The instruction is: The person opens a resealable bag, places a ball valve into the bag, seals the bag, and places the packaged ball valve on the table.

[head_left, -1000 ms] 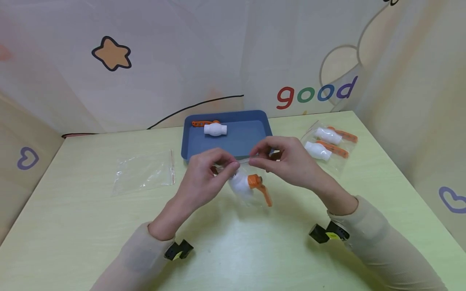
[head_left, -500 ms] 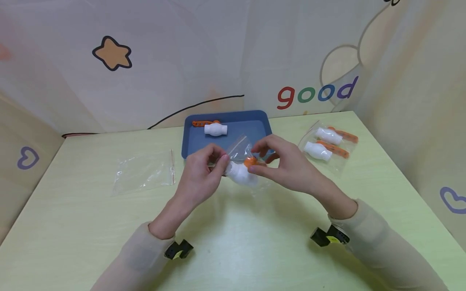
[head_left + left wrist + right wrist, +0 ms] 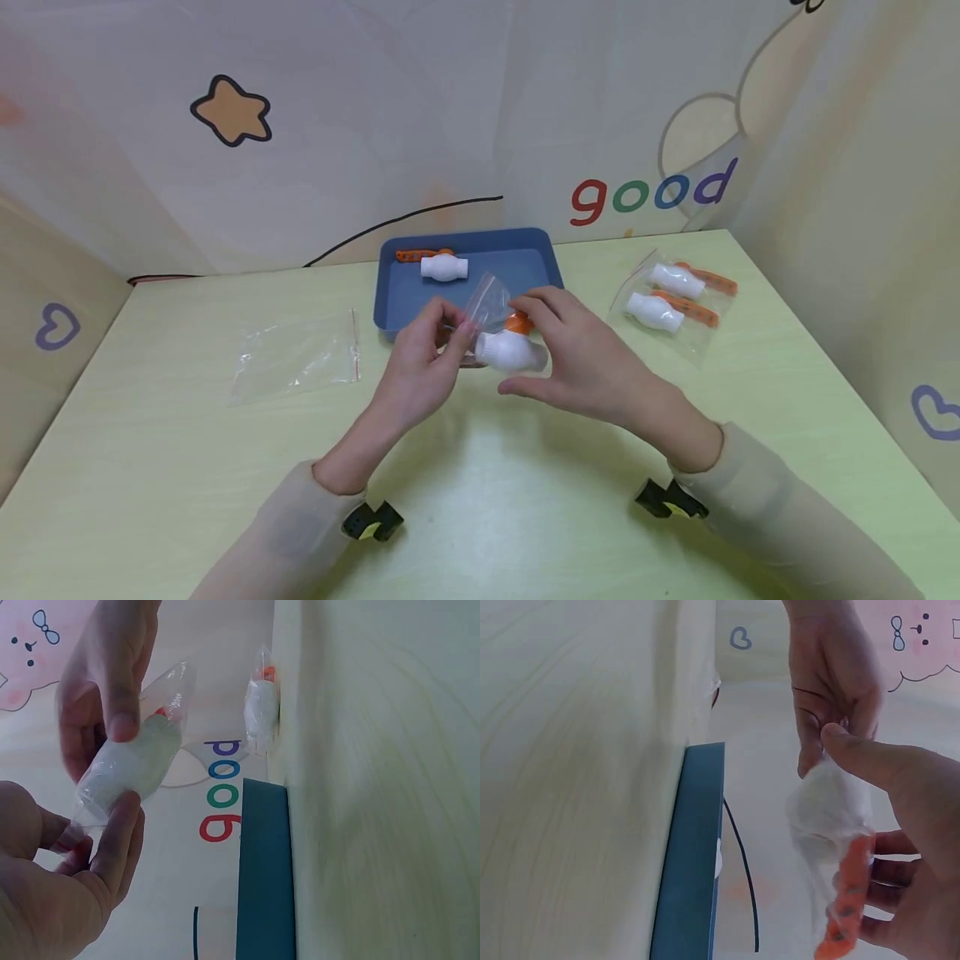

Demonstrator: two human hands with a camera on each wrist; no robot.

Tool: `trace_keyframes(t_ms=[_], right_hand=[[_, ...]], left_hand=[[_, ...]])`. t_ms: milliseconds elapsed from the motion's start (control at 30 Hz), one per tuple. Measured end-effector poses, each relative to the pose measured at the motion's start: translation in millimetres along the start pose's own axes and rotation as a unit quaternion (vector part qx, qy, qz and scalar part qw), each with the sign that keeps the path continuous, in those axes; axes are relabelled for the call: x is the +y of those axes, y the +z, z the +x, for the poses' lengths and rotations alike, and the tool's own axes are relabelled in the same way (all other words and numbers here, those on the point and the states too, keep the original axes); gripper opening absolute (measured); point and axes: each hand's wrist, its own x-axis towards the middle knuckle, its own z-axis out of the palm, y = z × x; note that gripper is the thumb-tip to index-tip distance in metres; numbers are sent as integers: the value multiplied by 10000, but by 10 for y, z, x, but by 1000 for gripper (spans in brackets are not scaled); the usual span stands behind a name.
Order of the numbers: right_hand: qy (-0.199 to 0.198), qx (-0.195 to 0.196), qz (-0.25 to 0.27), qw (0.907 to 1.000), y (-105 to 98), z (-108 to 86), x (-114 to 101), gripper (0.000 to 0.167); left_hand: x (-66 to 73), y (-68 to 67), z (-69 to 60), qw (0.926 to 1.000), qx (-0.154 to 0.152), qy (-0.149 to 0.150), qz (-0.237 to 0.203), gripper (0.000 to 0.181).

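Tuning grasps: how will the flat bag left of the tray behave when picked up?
The flat bag looks like thin film, so probably floppy and light. Its glossy highlights hint at slipperiness. Lying flat on the table, it may slide before lifting.

The right hand (image 3: 937,840) curves around a clear bag (image 3: 810,844), its fingers against the orange handle (image 3: 846,900) and its thumb reaching across a blurred white fitting (image 3: 826,801), while the left hand (image 3: 836,671) meets the bag at the fitting's other end. All of this is held up off the tabletop (image 3: 570,787). Near the tabletop's far edge, before a printed backdrop (image 3: 769,772), stands a blue tray (image 3: 690,855), a small white part (image 3: 718,859) showing over its rim.
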Motion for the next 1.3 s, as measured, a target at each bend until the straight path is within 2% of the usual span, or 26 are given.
trace_keyframes(t_ms=[200,433,667,833,1033,1167,1300], right_hand=[[28,30,-527,9986,24,8,-16,84],[-54,142,-505,9986,33,-6,-23,77],[-12,176,-478,9987,15,-31,-9,76],[243,27,-460,9986,-9,-74,45,75],[707,-202,-449,9963,-43,-149,177,73],[1018,-370,-325,9936,-60,-213,325,73],[1363,-559,-305,9886,-85,-280,473,71]], left_hand=[[39,17,-9,9987,-192,-319,-343,8],[47,11,-14,9977,-339,-422,-407,10],[38,-12,-19,9953,-624,-550,-486,15],[23,-43,-40,9939,-846,-700,-143,23],[-4,-131,-67,9912,-1047,-648,491,27],[-27,-239,-81,9879,-1055,-614,959,28],[-56,-357,-75,9853,-1007,-613,1238,27]])
